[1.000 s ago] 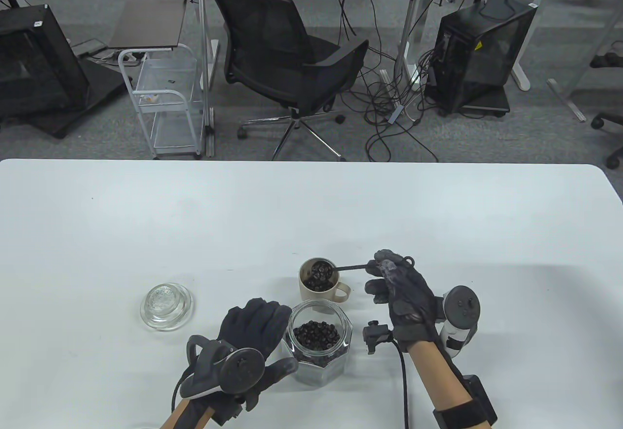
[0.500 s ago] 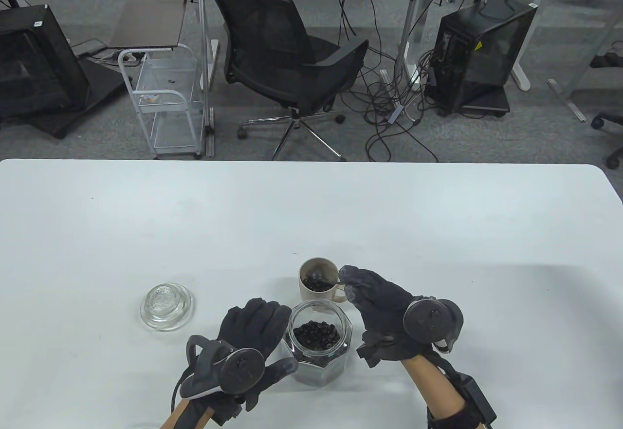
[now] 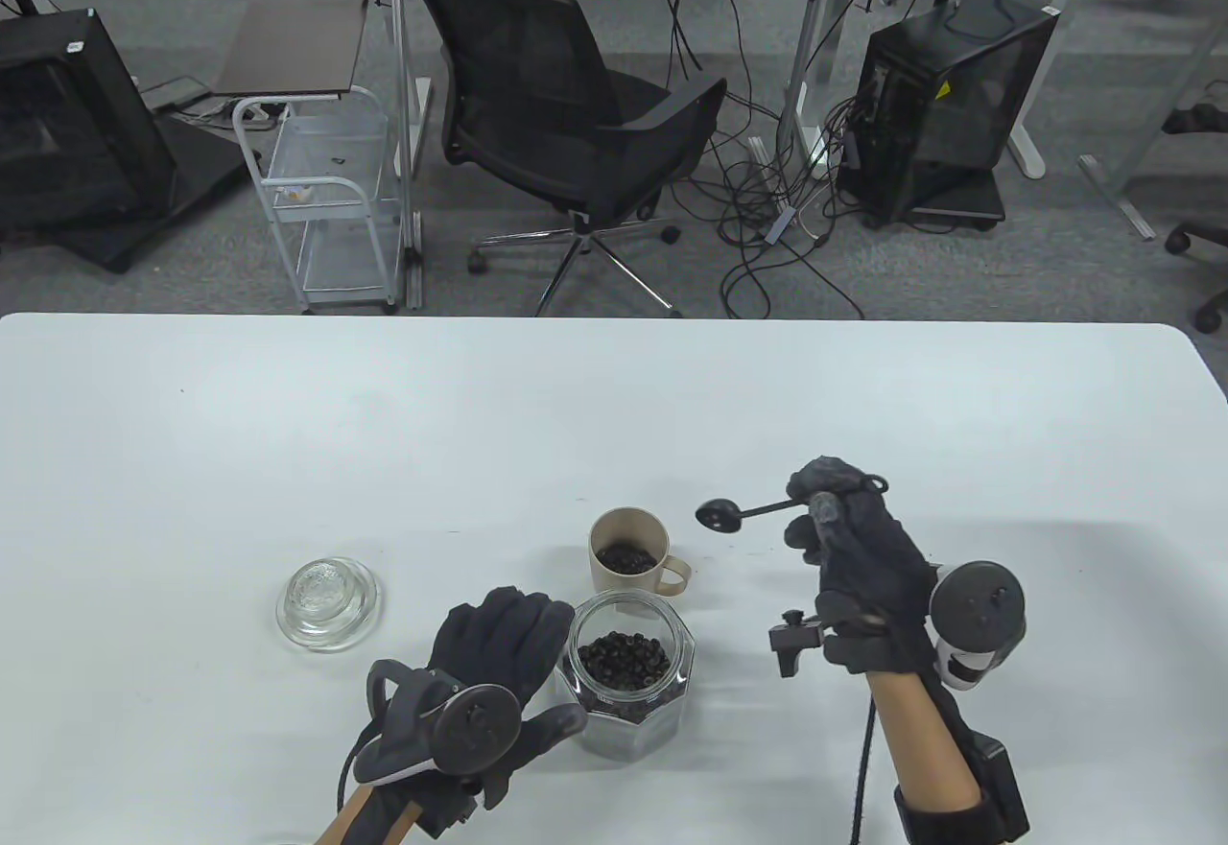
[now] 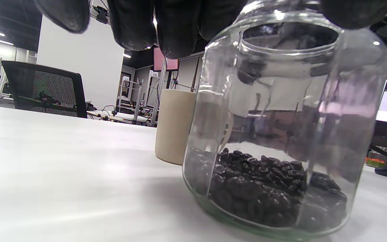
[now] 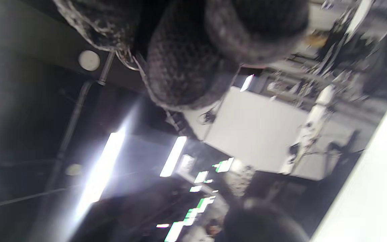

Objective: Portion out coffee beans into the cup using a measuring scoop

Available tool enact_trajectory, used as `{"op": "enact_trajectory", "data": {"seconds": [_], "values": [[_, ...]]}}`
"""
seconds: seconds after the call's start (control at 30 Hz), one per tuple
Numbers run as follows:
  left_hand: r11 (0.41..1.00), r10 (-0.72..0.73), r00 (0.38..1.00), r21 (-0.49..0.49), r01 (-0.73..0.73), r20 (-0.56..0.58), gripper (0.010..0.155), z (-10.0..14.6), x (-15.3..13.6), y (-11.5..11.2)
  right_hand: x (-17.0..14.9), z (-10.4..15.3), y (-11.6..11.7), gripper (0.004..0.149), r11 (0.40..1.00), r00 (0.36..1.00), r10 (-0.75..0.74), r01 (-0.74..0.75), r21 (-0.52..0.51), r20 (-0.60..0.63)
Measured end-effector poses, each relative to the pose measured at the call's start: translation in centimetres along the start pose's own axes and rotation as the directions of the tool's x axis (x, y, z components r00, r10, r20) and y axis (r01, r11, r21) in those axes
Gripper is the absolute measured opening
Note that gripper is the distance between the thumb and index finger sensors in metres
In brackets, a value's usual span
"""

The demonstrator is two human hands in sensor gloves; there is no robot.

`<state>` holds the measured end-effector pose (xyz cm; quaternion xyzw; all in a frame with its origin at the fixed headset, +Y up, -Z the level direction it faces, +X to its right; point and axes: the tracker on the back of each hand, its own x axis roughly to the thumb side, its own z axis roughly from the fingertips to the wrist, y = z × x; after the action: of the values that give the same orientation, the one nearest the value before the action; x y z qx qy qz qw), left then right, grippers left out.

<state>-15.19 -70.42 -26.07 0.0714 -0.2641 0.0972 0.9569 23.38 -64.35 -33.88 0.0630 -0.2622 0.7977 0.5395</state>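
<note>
Landmark: glass jar (image 3: 628, 682), open-topped, upright on the white table (image 3: 614, 404), a layer of dark coffee beans (image 3: 628, 661) in its bottom.
Jar, left wrist view: beans (image 4: 264, 188) cover the base only; the glass above them is clear.
Left hand (image 3: 489, 682): on the jar's left side, fingers curled round the glass wall, thumb at the near side; it holds the jar.
Left fingers (image 4: 176, 27): hang at the jar's neck in the left wrist view.
Cup (image 3: 630, 552): beige, handle to the right, just behind the jar, upright; dark beans lie inside it, well below the rim.
Cup, left wrist view: stands behind the jar, partly hidden by it (image 4: 173, 126).
Measuring scoop (image 3: 743, 512): black, small round bowl at the left end, raised above the table behind and right of the jar, to the right of the cup and apart from it; contents of the bowl cannot be told.
Right hand (image 3: 859, 552): right of the jar, fingertips pinching the scoop's handle end.
Right wrist view: tilted and blurred; gloved fingers (image 5: 186, 67) at top, ceiling lights beyond; scoop not made out.
Glass lid (image 3: 328, 601): lies flat on the table, left of the jar, well apart.
</note>
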Motion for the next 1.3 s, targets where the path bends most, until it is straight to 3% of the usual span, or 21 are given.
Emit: {"op": "enact_trajectory", "data": {"seconds": [0.17,0.27,0.47,0.57,0.7,0.8,0.93,1.13,1.2,1.3], "values": [[1.0,0.01,1.0,-0.002,-0.01,-0.005,0.089,0.0,-0.1,0.0,-2.1,-2.1,-1.5,0.049,0.961,0.955,0.276,-0.272,0.053,-0.112],[1.0,0.017,1.0,-0.005,-0.017,-0.007,0.089,0.0,-0.2,0.0,-4.6,-4.1,-1.2,0.049,0.905,0.887,0.414,-0.375,0.201,-0.206],[1.0,0.018,1.0,-0.007,-0.018,-0.01,0.089,-0.1,-0.3,0.0,-9.2,-7.1,1.2,0.049,0.834,0.781,0.509,-0.343,0.433,-0.362],[1.0,0.022,1.0,-0.009,-0.022,-0.011,0.089,-0.1,-0.4,0.0,-10.6,-8.1,2.4,0.049,0.791,0.723,0.58,-0.39,0.472,-0.374],[1.0,0.021,1.0,-0.011,-0.021,-0.012,0.089,-0.1,-0.4,0.0,-12.3,-9.3,4.6,0.049,0.683,0.61,0.703,-0.436,0.586,-0.366],[1.0,0.018,1.0,-0.013,-0.018,-0.01,0.089,-0.1,-0.4,0.0,-13.3,-9.7,5.7,0.049,0.636,0.552,0.752,-0.466,0.615,-0.36],[1.0,0.02,1.0,-0.016,-0.02,-0.012,0.09,-0.1,-0.5,0.0,-14.7,-9.8,6.4,0.048,0.643,0.531,0.751,-0.455,0.616,-0.392],[1.0,0.018,1.0,-0.016,-0.019,-0.013,0.089,-0.1,-0.5,0.0,-15.9,-9.7,6.9,0.047,0.599,0.468,0.796,-0.514,0.614,-0.384],[1.0,0.02,1.0,-0.016,-0.02,-0.013,0.089,-0.1,-0.5,0.0,-15.6,-9.8,7.1,0.046,0.573,0.448,0.816,-0.539,0.617,-0.366],[1.0,0.019,1.0,-0.016,-0.019,-0.013,0.09,-0.1,-0.5,0.0,-15.2,-9.7,7.6,0.046,0.486,0.379,0.873,-0.629,0.607,-0.306]]}}
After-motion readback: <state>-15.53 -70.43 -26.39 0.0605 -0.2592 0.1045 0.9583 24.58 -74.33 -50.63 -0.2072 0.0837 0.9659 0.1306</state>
